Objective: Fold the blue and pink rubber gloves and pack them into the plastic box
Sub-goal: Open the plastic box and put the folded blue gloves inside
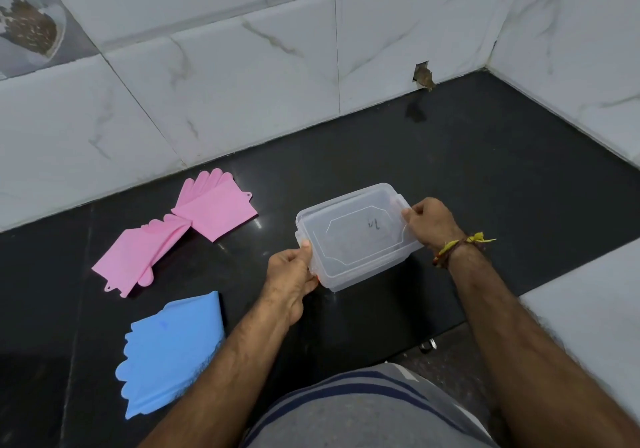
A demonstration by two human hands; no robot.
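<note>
A clear plastic box (356, 236) with its lid on sits on the black counter, held at both short ends. My left hand (294, 274) grips its near-left end by the latch. My right hand (431, 222) grips the far-right latch. Two pink rubber gloves lie flat to the left: one (216, 210) near the wall, the other (138, 257) just in front of it, their fingers touching. The blue gloves (173, 354) lie stacked flat at the front left, fingers pointing left.
The black counter (485, 177) runs into a corner of white marble-patterned tiles at the back and right. A broken hole (423, 76) shows in the back tile. A white ledge (595, 316) borders the counter's right front.
</note>
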